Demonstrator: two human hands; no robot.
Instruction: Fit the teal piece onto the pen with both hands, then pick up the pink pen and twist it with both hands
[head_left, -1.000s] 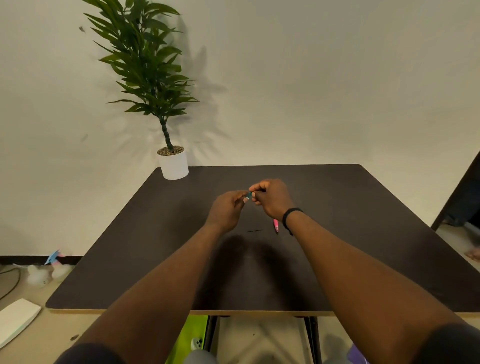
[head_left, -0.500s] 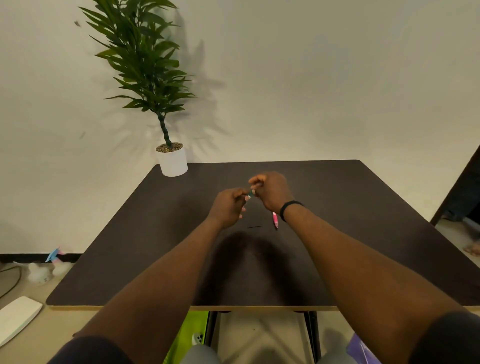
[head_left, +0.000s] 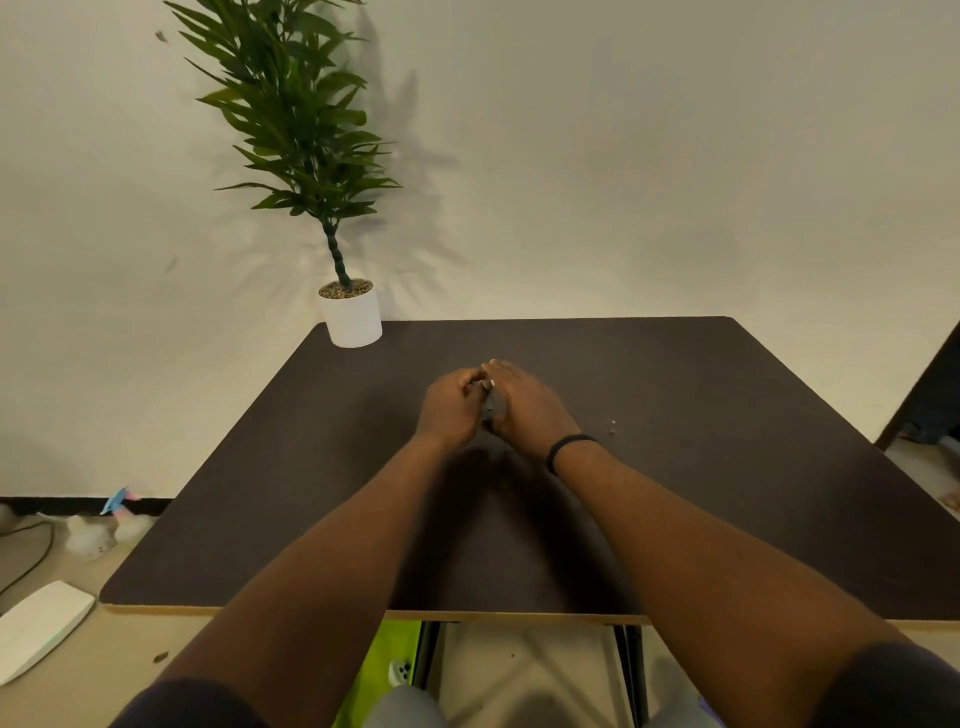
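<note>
Both my hands meet above the middle of the dark table (head_left: 727, 467). My left hand (head_left: 449, 410) has its fingers curled and pinches the upper end of a small dark grey object (head_left: 490, 407). My right hand (head_left: 524, 410), with a black band at the wrist, closes round the same object from the right. Most of the object is hidden between the two hands, so its shape is unclear. A tiny pale piece (head_left: 613, 425) lies on the table just right of my right wrist.
A green plant in a white pot (head_left: 352, 317) stands at the table's far left corner against the wall. On the floor to the left lie a white flat device (head_left: 36, 629), cables and a blue-pink item (head_left: 118, 501). A dark doorway edge (head_left: 930, 395) is at the right.
My hands have drawn closer together around the small object. The pink pen and thin dark stick seen on the table earlier are out of sight. A tiny pale piece now shows right of my wrist.
</note>
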